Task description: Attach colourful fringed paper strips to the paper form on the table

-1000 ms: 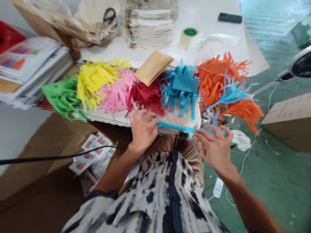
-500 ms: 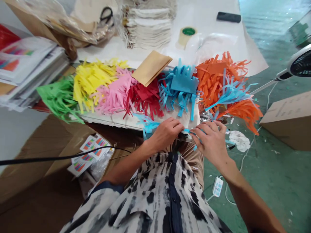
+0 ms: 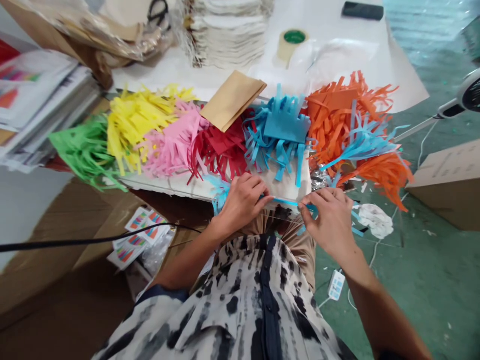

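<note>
A blue paper tassel (image 3: 287, 201) is stretched between my two hands, its twisted middle drawn into a thin strip. My left hand (image 3: 245, 197) is closed on one side, with blue fringe sticking out past its back. At the other side my right hand (image 3: 328, 212) pinches the strip, and loose blue ends hang beyond it. In front of them lies fringed tissue paper: blue (image 3: 287, 125), red (image 3: 221, 150), pink (image 3: 172, 137), yellow (image 3: 144, 120), green (image 3: 88, 150) and orange (image 3: 332, 112). Another twisted blue tassel (image 3: 369, 142) rests on the orange paper.
Folded brown paper (image 3: 234, 100) lies over the red and blue bundles. Farther back are a tape roll (image 3: 294, 42), a white stack (image 3: 228, 37), scissors (image 3: 158, 12) and a black object (image 3: 363, 10). A carton (image 3: 450, 185) and power strip (image 3: 336, 285) are on the floor.
My hands have moved apart, with the left going leftward, so a longer piece of the twisted blue strip shows between them. The view has shifted slightly.
</note>
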Motion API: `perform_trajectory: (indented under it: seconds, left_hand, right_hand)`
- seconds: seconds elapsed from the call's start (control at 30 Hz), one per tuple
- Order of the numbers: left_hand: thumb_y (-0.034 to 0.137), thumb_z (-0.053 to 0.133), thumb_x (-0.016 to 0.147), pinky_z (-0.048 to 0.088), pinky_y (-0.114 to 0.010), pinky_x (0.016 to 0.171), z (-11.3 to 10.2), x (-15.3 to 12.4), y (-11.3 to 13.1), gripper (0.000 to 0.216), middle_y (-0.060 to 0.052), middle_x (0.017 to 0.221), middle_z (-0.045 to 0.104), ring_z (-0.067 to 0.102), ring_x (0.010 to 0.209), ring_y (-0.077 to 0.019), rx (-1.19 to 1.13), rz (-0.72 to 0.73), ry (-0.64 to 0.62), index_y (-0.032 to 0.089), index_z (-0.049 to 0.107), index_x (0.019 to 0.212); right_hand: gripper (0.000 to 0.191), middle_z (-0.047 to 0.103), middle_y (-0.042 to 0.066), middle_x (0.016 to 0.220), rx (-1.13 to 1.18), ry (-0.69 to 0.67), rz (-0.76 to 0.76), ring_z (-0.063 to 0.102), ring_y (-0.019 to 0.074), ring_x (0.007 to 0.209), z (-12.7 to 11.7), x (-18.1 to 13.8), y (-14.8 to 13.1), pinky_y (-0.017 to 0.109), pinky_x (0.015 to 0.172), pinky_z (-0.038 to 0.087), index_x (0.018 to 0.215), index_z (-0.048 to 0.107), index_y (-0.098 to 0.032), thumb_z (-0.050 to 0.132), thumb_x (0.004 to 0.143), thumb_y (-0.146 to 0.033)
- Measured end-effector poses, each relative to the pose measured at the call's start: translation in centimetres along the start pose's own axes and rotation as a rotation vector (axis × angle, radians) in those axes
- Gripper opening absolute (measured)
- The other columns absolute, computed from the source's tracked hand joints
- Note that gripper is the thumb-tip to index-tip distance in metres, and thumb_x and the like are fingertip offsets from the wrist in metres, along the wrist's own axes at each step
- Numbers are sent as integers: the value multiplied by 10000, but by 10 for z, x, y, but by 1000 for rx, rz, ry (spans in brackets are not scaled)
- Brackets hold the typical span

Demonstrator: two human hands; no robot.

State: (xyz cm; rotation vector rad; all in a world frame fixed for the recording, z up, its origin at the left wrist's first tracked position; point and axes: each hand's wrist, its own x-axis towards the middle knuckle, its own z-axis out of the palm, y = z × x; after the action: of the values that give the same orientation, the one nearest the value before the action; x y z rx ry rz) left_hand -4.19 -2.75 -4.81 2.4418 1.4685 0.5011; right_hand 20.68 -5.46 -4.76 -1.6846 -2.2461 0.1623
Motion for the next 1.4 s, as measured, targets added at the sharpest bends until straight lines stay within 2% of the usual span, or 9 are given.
perform_trajectory:
  seconds: [0.2, 0.43, 0.7, 0.83, 0.97, 1.1, 1.23, 1.3, 1.4]
  left_hand:
    - [368, 736, 959, 415, -432, 932, -3, 3, -2, 174, -70, 1072, 705, 575, 1063, -268, 16, -84, 45, 200, 710, 997]
    - [181, 600, 1029, 397, -462, 1065, 15, -7, -1, 319, -23, 1172, 769, 609, 1143, -238, 68, 305, 86, 337, 734, 1272]
    - [228, 627, 974, 461, -481, 1042, 20, -43, 23, 388, -123, 1249, 736, 628, 1154, -283, 92, 251, 142, 169, 691, 1352]
    - [186, 613, 1013, 504, -383, 902, 35, -55, 27, 229, -82, 1097, 783, 678, 1040, -223, 104, 212, 355, 198, 761, 1188]
    - [201, 624, 1016, 519, -368, 847, 39, -61, 34, 202, -60, 1091, 814, 720, 1001, -213, 55, 153, 370, 233, 784, 1136]
    - [304, 637, 1022, 566, -371, 876, 21, -59, 51, 218, -64, 1119, 830, 771, 993, -225, -340, -52, 294, 254, 810, 1145]
    - [492, 757, 926, 611, -343, 791, -5, -46, 66, 353, -77, 1070, 835, 786, 873, -229, -1174, -452, 101, 226, 827, 1147]
    - [523, 874, 797, 586, -297, 679, -16, -39, 69, 413, -80, 916, 826, 744, 711, -187, -1519, -589, -70, 172, 840, 1013]
    - [479, 972, 673, 522, -232, 597, -25, -34, 71, 415, -43, 702, 740, 650, 581, -113, -1789, -638, -224, 127, 771, 765]
  right_hand:
    - [122, 685, 83, 957, -138, -11, 53, 543, 308, 1050, 2, 3, -15, 422, 848, 296, 903, 646, -220, 578, 953, -308]
    - [197, 769, 47, 1088, -99, 96, -104, 571, 306, 1143, 6, -7, -14, 499, 993, 302, 1057, 730, -270, 600, 946, -175]
    - [242, 791, 63, 1154, -169, 177, -208, 612, 294, 1218, 10, -27, -31, 528, 1142, 278, 1178, 727, -234, 621, 966, -187]
    - [263, 790, 64, 1170, -147, 204, -225, 620, 290, 1220, 18, -36, -44, 537, 1158, 270, 1241, 705, -229, 657, 984, -250]
    - [254, 807, 21, 1103, -143, 242, -308, 631, 245, 1165, 21, -41, -44, 476, 1074, 303, 1226, 708, -274, 646, 997, -183]
    - [245, 818, 6, 1049, -126, 343, -372, 657, 216, 1088, 8, -37, -39, 425, 953, 335, 1212, 709, -270, 665, 993, -170]
    - [369, 825, -32, 1055, -99, 480, -424, 686, 206, 1072, -10, -31, -30, 414, 918, 355, 1291, 686, -338, 700, 965, -164]
    - [429, 823, -44, 1062, -98, 503, -425, 697, 217, 1070, -17, -31, -24, 429, 927, 366, 1325, 678, -396, 707, 957, -178]
    - [434, 822, -44, 1041, -103, 510, -443, 712, 232, 1041, -25, -29, -19, 442, 932, 398, 1312, 699, -424, 722, 945, -193]
